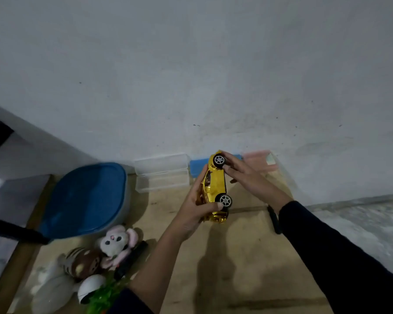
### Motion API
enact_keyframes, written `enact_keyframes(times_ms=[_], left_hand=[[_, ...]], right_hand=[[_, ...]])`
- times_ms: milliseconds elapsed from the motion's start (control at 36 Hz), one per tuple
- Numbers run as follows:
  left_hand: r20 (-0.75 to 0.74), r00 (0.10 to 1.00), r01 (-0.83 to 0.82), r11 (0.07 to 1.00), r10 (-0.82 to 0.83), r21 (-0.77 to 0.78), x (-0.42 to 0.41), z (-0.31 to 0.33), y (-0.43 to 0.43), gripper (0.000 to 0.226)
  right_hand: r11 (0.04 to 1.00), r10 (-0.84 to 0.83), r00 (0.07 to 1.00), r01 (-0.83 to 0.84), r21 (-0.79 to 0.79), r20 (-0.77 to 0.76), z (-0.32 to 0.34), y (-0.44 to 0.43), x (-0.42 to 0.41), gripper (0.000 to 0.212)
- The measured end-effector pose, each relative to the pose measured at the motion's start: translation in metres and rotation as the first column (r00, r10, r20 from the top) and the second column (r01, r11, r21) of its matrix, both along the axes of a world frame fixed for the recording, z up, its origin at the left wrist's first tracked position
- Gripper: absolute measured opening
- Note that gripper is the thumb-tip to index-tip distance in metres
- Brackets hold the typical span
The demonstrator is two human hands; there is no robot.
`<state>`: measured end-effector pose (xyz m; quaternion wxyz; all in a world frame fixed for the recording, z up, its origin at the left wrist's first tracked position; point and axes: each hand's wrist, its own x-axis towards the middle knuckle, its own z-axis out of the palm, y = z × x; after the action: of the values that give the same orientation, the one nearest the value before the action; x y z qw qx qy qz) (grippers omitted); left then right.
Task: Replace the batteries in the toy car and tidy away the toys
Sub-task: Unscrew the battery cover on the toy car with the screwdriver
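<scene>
A shiny yellow toy car (214,185) with black wheels is held on its side above the wooden table (236,257), nose toward the wall. My left hand (195,209) grips the car's body from the left, thumb by the near wheel. My right hand (243,173) touches the far wheel end, fingers spread over it. The underside of the car faces right and is mostly hidden. A pile of toys lies at the near left: a white and pink plush rabbit (117,242), a brown striped plush (82,261) and a green toy (102,295).
A grey bin with a blue lid (84,198) stands at the left. Two clear plastic boxes (162,173) sit against the wall, with a blue box (197,166) and a pink one (259,157) beside them. A dark screwdriver-like tool (273,219) lies by my right forearm.
</scene>
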<state>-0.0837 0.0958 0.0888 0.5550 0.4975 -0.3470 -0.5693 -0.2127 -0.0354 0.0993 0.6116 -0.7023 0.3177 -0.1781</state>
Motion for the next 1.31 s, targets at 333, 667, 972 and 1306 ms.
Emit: enact_keyframes(times_ms=[333,667,972,1306], left_hand=[[-0.293,0.956,-0.004,0.999,-0.01,-0.048,0.025,0.032,0.027,0.105],[0.16,0.986,-0.05,0.999,0.049,0.003,0.032,0.045,0.039,0.076],[0.534,0.844,0.04,0.988,0.047,-0.151,0.02,0.062,0.036,0.098],[0.588,0.806,0.028,0.989,0.062,-0.143,0.014,0.058,0.026,0.087]], right_hand=[[0.988,0.089,0.987,-0.104,0.113,0.135,0.036,0.014,0.045,0.045],[0.989,0.129,0.987,-0.135,0.057,0.094,0.066,0.011,0.048,0.022],[0.994,0.103,0.991,-0.099,-0.05,0.085,0.096,0.007,0.039,0.023],[0.99,0.093,0.996,-0.091,-0.108,0.015,0.107,0.003,0.028,0.019]])
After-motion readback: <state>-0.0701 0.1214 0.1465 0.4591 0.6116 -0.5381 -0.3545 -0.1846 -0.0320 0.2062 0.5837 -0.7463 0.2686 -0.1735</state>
